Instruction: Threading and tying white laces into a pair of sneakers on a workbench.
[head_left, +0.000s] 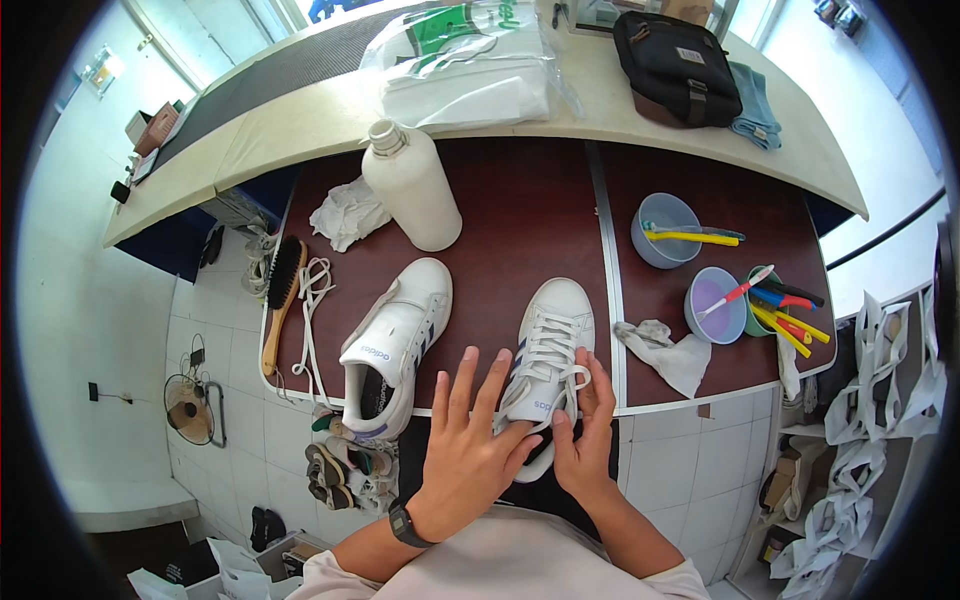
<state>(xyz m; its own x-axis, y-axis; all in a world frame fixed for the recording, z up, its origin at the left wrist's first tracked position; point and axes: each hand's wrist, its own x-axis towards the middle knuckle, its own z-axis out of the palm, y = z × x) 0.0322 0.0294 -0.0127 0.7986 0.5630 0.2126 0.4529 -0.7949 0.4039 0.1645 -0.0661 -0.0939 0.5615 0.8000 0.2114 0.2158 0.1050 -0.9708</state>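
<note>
A white adidas sneaker with its laces threaded (556, 337) lies toe away from me on the folding table (517, 195), its heel reaching past the front edge. My left hand (469, 457) is spread over its left side, a finger touching the opening by the tongue. On the other side my right hand (589, 446) grips the collar and eyelet edge between thumb and fingers, against a loose loop of the white shoelace (579, 375). To the left rests the second white sneaker (405, 337), without laces. Beside it is a loose white shoelace (311, 315).
A wooden-handled brush (281, 307) lies at the table's left edge. Behind are crumpled paper (349, 214) and a white bottle (416, 187). On the right stand a grey-blue bowl (664, 259), a bowl of purple liquid (694, 330), a green brush container (756, 324) and a stained cloth (679, 364).
</note>
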